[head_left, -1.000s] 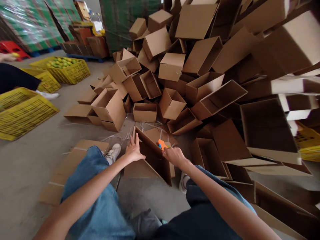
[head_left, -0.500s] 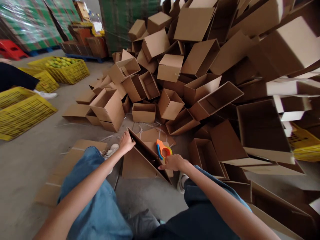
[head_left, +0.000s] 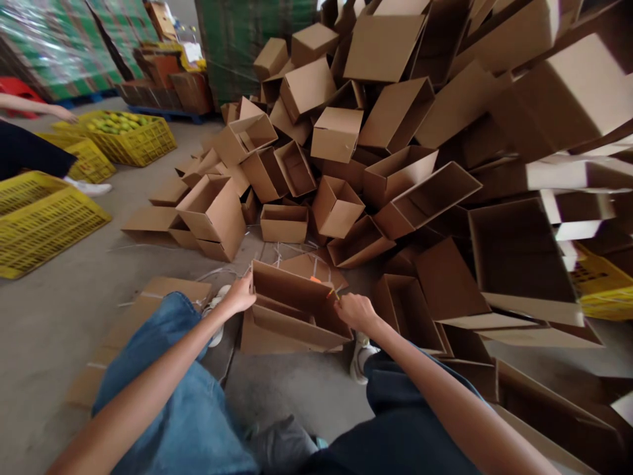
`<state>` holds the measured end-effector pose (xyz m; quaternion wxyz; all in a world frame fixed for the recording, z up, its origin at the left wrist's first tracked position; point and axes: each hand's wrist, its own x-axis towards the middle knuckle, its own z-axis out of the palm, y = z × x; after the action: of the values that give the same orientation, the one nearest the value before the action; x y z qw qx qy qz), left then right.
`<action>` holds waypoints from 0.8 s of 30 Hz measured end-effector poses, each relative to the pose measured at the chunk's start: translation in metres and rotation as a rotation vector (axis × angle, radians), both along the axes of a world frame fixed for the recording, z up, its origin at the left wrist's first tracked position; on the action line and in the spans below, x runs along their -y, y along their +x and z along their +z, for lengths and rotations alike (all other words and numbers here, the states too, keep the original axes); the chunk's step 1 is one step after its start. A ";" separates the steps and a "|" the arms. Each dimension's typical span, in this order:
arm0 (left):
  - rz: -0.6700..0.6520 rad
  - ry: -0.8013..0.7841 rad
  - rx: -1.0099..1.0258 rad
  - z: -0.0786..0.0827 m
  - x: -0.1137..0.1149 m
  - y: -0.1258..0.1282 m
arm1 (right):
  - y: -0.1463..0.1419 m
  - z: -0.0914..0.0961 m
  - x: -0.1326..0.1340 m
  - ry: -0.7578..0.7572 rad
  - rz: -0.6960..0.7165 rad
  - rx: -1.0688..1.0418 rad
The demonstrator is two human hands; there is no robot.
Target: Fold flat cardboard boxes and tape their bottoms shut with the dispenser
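An open cardboard box stands on the floor between my feet, its opening facing up. At its left end my left hand is closed, fingers and thumb pinching the corner. My right hand is closed around the right end of the rim, its fingertips partly hidden. Behind the far wall of the box, a bit of an orange tape dispenser shows close to my right hand; most of it is hidden. A flattened cardboard piece with pale straps lies just beyond the box.
A large heap of cardboard boxes rises in front and to the right. Flat cardboard lies beside my left leg. Yellow crates stand at left, one holding green-yellow fruit. Another person's arm reaches over there.
The box has gone from nearly folded flat to spread open. My right hand has moved right and slightly up, and the box wall now covers most of the tape dispenser. The other person's arm has appeared.
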<state>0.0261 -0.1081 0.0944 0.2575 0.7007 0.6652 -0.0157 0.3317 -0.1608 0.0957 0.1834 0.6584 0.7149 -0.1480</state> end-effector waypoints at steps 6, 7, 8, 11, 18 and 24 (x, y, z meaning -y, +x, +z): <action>-0.110 -0.022 -0.002 0.004 0.023 -0.016 | 0.003 -0.005 -0.001 0.036 -0.050 0.022; -0.135 -0.029 -0.005 0.005 0.026 -0.018 | 0.003 -0.007 -0.001 0.044 -0.057 0.024; -0.156 -0.040 -0.004 0.005 0.028 -0.019 | 0.003 -0.010 -0.002 0.053 -0.062 0.026; -0.191 -0.065 0.007 0.007 0.035 -0.021 | 0.003 -0.016 -0.003 0.079 -0.072 0.028; -0.233 -0.059 -0.035 0.005 0.045 -0.026 | -0.004 -0.019 0.000 0.097 -0.066 0.033; -0.246 -0.075 -0.072 0.009 0.048 -0.025 | -0.006 -0.022 0.004 0.117 -0.062 0.060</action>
<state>0.0011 -0.1558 0.1032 0.2557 0.7658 0.5820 -0.0971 0.3257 -0.1652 0.0736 0.1614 0.6938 0.6958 -0.0920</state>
